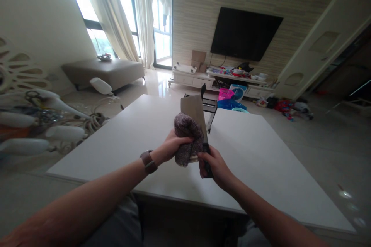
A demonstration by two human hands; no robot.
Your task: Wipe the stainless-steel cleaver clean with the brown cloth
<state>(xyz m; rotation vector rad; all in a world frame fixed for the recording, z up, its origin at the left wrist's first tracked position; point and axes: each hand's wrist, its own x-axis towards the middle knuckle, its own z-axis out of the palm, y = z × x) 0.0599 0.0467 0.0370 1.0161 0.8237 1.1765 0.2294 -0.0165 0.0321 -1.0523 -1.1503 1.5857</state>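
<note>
My right hand is wrapped round the black handle of a cleaver, which points up and away from me above the table. A bunched, purplish-grey cloth is in my left hand, thumb over its folds. The cloth lies against the lower part of the broad blade and hides some of it. Behind the cleaver stands a dark metal rack on the white table, partly covered by the blade.
A chandelier with white lamp shades lies to the left of the table. Past the far edge are a pink basket and a blue plastic item. Further back stand a low TV cabinet and a grey bench.
</note>
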